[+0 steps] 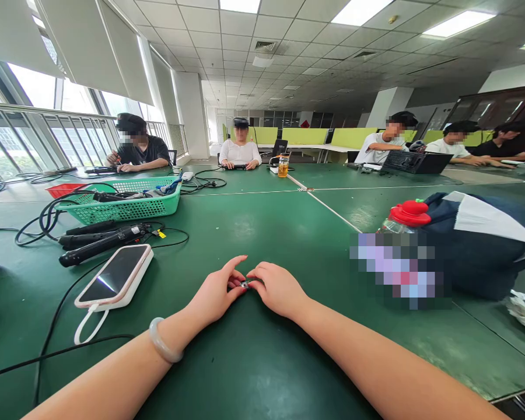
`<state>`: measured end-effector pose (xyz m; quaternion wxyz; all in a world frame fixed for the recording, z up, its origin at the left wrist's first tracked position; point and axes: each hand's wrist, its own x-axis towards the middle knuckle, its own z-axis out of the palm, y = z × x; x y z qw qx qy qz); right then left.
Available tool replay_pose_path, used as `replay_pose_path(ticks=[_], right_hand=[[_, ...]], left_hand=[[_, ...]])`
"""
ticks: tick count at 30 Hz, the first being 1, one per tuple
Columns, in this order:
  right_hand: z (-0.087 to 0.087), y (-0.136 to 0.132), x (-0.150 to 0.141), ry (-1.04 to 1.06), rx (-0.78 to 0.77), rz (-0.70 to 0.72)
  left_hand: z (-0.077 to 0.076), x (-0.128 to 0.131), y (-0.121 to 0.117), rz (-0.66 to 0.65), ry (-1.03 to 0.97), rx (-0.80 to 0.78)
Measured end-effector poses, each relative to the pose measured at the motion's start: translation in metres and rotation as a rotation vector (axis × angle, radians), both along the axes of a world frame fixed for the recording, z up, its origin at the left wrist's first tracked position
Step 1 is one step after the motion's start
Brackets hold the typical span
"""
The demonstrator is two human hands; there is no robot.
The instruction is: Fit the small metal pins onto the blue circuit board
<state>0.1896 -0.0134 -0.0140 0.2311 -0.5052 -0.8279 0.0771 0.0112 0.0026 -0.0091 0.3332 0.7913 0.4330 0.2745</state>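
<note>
A tiny dark and silvery piece (pixel 245 284) sits between my fingertips, just above the green table; its kind is too small to make out. My left hand (pixel 216 291) pinches it between thumb and curled fingers, with the index finger raised. From the other side my right hand (pixel 280 289) closes thumb and index finger at the piece's edge, its remaining fingers hidden behind. A pale bangle (pixel 165 341) circles my left wrist.
Left of my hands lie a phone (pixel 114 277) on a white power bank, a black folded stick-like device (pixel 102 242), cables and a green basket (pixel 126 204). A red-lidded bottle (pixel 405 217) and dark bag (pixel 485 251) are at right. Several people sit across the green table (pixel 245 227).
</note>
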Motion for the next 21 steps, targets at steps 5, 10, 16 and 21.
replay_pose_path(ticks=[5,10,16,21], right_hand=[[-0.001,-0.001,0.002,-0.016,-0.013,0.014],[-0.004,-0.002,-0.002,0.010,0.022,-0.005],[0.002,-0.010,-0.010,0.092,0.096,-0.010],[0.001,-0.013,-0.014,0.101,0.055,-0.013]], left_hand=[[0.001,-0.001,-0.001,0.009,-0.023,0.012],[0.006,-0.003,-0.003,0.040,-0.099,-0.027],[0.028,0.005,-0.017,0.248,-0.464,-0.389],[0.023,0.016,-0.031,0.283,-0.714,-0.730]])
